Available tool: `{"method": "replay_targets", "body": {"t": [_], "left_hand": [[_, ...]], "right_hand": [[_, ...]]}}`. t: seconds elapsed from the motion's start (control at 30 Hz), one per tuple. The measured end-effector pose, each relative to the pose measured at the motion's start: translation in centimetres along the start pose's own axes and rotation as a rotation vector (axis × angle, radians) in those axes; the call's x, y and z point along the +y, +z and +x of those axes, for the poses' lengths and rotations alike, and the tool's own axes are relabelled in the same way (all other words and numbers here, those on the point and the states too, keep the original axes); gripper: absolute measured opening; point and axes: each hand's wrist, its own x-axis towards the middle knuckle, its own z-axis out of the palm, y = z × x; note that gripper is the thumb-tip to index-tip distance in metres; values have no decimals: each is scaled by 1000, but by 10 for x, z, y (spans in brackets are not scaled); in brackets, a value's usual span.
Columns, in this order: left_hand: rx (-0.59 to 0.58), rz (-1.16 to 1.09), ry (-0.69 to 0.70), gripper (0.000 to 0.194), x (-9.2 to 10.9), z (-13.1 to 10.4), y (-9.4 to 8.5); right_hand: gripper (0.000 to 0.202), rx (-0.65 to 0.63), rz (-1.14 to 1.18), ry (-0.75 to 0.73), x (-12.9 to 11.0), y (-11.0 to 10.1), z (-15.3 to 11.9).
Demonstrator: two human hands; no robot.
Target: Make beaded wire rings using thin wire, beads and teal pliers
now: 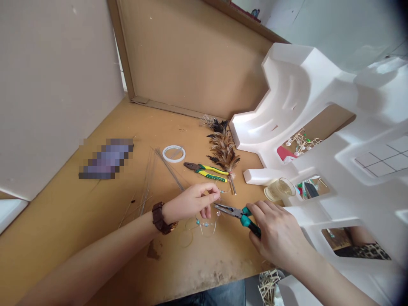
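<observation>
My right hand [276, 229] is wrapped round the teal-and-black handles of long-nose pliers [234, 211]. Their tips lie just to the right of my left hand [200, 199], whose thumb and fingers are pinched together. From the pinch a thin wire strung with small beads [206, 224] hangs down in loops, with blue and clear beads on it. Exactly where the plier jaws touch the wire is too small to tell. Beyond the hands lie combination pliers [207, 171] with yellow-green handles and a bundle of brown feathers [223, 148]. A dark watch [162, 218] is on my left wrist.
A roll of white tape [174, 154] and loose straight wires [168, 168] lie on the brown table [105, 221]. At the right, a glass [280, 190] stands against white molded foam [251, 125]. A blurred-out item [106, 159] lies at the left. Cardboard [194, 59] forms the back wall.
</observation>
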Motion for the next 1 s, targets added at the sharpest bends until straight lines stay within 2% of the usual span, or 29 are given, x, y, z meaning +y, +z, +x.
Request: {"method": "replay_targets", "body": {"t": [0.13, 0.23, 0.33, 0.4, 0.5, 0.57, 0.73, 0.9, 1.0], "left_hand": [[-48, -58, 13, 27, 0, 1, -3], [-51, -95, 19, 26, -1, 3, -6], [-64, -136, 19, 25, -4, 4, -7], [-98, -184, 12, 23, -5, 4, -6], [-149, -256, -25, 21, -5, 4, -1], [-147, -286, -50, 22, -5, 4, 2], [-95, -324, -72, 27, -6, 7, 5], [-96, -364, -73, 26, -8, 8, 2], [-95, -378, -59, 24, -7, 8, 0]], "right_hand": [[27, -18, 35, 1, 1, -3, -2], [31, -4, 189, 79, 5, -2, -6], [22, -10, 550, 232, 9, 2, -6], [17, -38, 888, 259, 10, 4, -1], [29, -101, 1252, 238, 6, 5, 12], [37, -146, 1322, 231, 0, 6, 20], [36, -194, 1341, 200, -9, 9, 32], [37, -280, 1529, 221, 0, 14, 30], [39, -277, 1645, 222, 10, 18, 24]]}}
